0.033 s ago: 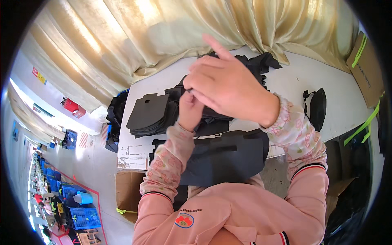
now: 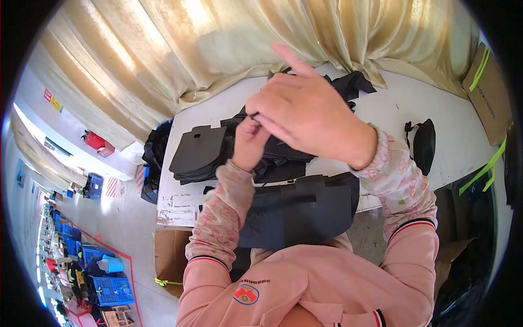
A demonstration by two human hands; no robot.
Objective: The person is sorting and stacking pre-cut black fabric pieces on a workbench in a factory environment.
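My two hands meet above the table, fingertips close together. My right hand (image 2: 318, 117) is on top, its index finger stretched out and the other fingers closed in a pinch. Just below it is my left hand (image 2: 250, 143), thumb and fingers pinched too. A tiny dark bit shows between the fingertips; its kind is too small to tell. Beneath the hands lies a heap of black fabric pieces (image 2: 283, 170), partly hidden by them. Across my lap, against the table's near edge, rests a wide black sheet-like piece (image 2: 297, 218) with a slot.
Left on the white table (image 2: 381, 120) is a stack of black cut panels (image 2: 199, 150). A black pouch-like piece with a strap (image 2: 424, 144) lies at the right. Curtains (image 2: 218, 49) hang behind. Cardboard boxes (image 2: 169, 253) stand below left and at far right (image 2: 488, 101).
My left hand and forearm have shifted slightly left. My right hand has turned a little and moved slightly right. The fingertips stay close together.
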